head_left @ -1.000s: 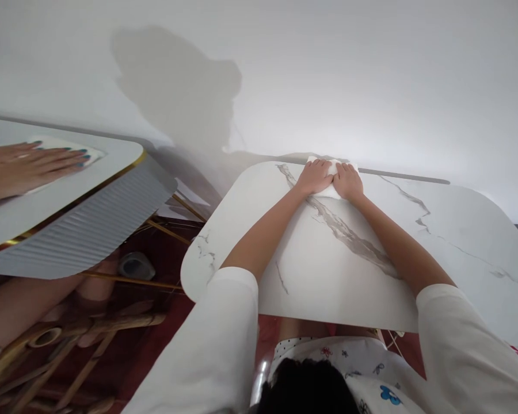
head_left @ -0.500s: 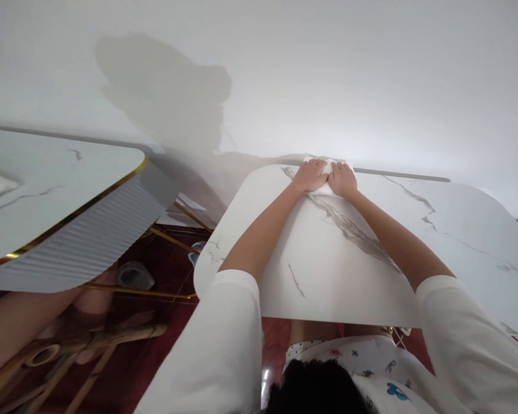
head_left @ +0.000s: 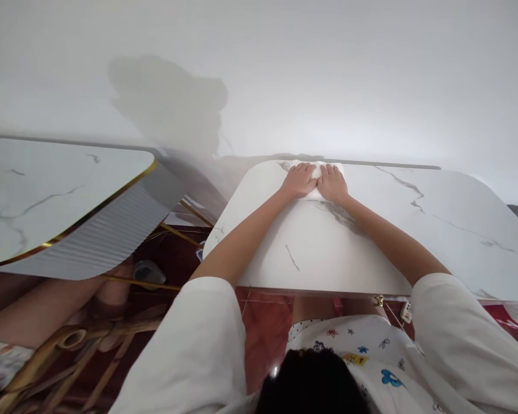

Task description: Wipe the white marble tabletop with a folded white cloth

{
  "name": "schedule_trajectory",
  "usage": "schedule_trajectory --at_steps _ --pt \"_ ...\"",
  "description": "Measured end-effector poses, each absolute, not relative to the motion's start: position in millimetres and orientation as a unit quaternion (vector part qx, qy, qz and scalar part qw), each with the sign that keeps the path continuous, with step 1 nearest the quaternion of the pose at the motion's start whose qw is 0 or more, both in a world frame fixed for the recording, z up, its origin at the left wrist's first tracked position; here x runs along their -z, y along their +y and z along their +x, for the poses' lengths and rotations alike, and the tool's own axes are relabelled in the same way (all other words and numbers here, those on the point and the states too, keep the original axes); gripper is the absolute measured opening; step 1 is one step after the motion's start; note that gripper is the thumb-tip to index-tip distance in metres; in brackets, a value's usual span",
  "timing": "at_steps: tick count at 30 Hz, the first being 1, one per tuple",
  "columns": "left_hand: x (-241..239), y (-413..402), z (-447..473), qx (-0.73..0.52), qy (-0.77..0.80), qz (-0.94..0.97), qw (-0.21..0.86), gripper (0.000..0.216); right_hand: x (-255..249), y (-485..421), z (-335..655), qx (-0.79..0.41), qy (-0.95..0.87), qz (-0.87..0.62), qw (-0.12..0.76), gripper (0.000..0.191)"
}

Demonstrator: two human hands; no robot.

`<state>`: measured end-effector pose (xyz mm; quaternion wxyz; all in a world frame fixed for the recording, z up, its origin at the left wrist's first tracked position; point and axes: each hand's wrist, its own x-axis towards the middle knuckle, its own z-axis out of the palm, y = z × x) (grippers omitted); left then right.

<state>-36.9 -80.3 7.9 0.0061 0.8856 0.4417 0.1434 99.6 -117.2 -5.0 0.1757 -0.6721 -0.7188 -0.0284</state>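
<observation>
My left hand point(head_left: 300, 180) lies flat, fingers stretched forward, on a folded white cloth point(head_left: 314, 195) near the far edge of a white marble-patterned table point(head_left: 293, 241). Beside it, my right hand point(head_left: 332, 183) presses on the same cloth with its fingers also extended. The thumbs nearly meet over the middle of the cloth. Both arms reach straight out across the tabletop. Whether the cloth is fabric or thick paper I cannot make out.
A white wall point(head_left: 311, 86) rises behind the table. Left stands a second marble-patterned table point(head_left: 47, 195) with gold trim. Below it are another person's legs point(head_left: 69, 299), a bamboo chair point(head_left: 99, 330) and a clear container point(head_left: 149, 273). The floor point(head_left: 265, 328) is red tile.
Both hands and the cloth have drawn back slightly toward me from the table's far edge. The view has shifted a little, showing more of the left table.
</observation>
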Motion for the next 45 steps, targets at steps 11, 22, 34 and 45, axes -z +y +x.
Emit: schedule_trajectory --at_steps 11,22,34,45 --pt "-5.2 -173.1 -62.4 -0.142 0.432 0.89 -0.022 0.053 -3.7 -214.8 75.8 -0.001 -0.719 -0.674 0.167 0.053" --pt "-8.2 -249.6 -78.0 -0.102 0.449 0.888 -0.02 0.057 -11.3 -293.2 60.0 -0.043 -0.718 -0.678 0.15 0.056" --pt "-10.3 -308.6 -95.6 -0.103 0.445 0.89 -0.01 0.056 -17.1 -356.3 41.7 -0.094 -0.699 -0.691 0.159 0.057" --pt "-4.4 -298.5 -127.9 -0.113 0.442 0.889 -0.011 0.057 -16.5 -342.6 18.8 -0.076 -0.752 -0.637 0.152 0.06"
